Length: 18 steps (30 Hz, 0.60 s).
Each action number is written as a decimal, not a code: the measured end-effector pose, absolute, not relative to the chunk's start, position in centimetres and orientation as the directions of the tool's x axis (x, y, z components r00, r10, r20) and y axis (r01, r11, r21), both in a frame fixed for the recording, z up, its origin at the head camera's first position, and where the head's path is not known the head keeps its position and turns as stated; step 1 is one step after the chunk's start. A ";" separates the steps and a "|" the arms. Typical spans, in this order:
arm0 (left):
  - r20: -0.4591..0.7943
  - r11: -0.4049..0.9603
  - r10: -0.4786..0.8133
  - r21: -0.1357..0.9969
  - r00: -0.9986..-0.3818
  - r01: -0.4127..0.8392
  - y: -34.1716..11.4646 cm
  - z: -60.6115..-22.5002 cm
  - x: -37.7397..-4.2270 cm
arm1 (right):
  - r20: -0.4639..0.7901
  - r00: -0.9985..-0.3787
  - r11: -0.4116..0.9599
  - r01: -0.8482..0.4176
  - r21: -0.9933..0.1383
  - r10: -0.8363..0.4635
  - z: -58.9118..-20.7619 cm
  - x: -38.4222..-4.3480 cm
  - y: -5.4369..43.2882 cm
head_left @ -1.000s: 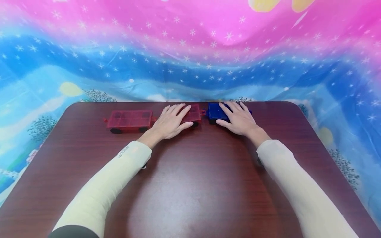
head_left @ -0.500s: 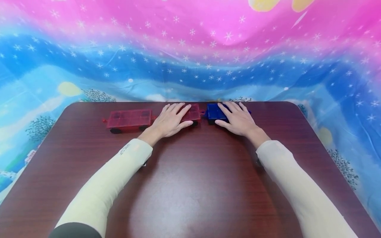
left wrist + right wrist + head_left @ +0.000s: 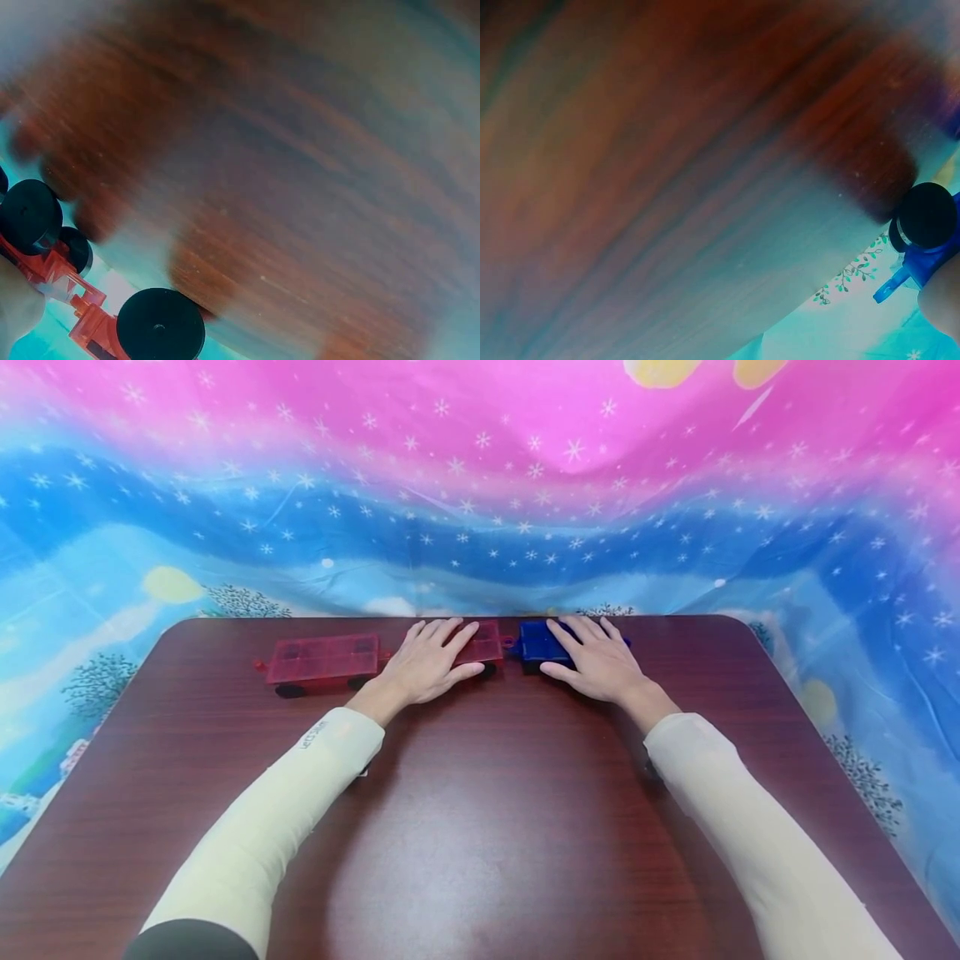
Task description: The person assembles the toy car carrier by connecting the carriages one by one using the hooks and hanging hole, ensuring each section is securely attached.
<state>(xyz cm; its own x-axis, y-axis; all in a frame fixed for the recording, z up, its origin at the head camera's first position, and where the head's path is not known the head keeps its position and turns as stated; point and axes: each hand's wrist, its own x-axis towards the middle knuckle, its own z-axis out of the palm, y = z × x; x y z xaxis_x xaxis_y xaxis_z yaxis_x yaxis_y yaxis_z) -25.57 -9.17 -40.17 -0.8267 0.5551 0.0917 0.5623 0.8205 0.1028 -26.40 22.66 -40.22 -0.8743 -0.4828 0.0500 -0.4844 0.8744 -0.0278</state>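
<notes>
Flat across the middle red toy train car (image 3: 487,645) lies my left hand (image 3: 427,662), fingers straight and spread. My right hand (image 3: 600,662) rests the same way on a blue toy train car (image 3: 537,643), covering its right part. A red loop on the middle car meets the blue car's left end. Left of my left hand stands another translucent red car (image 3: 324,660) on black wheels, its right end beside my wrist. The left wrist view shows a red coupling (image 3: 88,296) between black wheels (image 3: 160,324). In the right wrist view, a blue hook (image 3: 891,286) sticks out beside a wheel (image 3: 928,216).
The cars stand in a row near the far edge of a dark reddish wooden table (image 3: 465,827). Right behind that edge hangs a pink and blue cloth (image 3: 450,527) with snowflakes, which also runs along both sides.
Both hands and the row of cars have shifted very slightly to the left. The hands keep their flat pose on the cars.
</notes>
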 end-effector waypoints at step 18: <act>0.068 0.823 0.556 0.095 -0.828 0.560 -9.5 -40.0 -25.8 | 0.041 -0.870 0.870 -0.493 -0.021 -0.492 -40.2 -26.3 22.6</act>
<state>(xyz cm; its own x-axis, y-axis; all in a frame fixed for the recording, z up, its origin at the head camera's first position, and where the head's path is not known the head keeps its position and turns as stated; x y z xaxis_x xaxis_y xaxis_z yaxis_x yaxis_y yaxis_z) -25.78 -9.52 -40.00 -0.8283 0.5562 0.0681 0.5603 0.8228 0.0955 -26.25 22.64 -40.18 -0.8699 -0.4916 0.0410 -0.4926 0.8700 -0.0206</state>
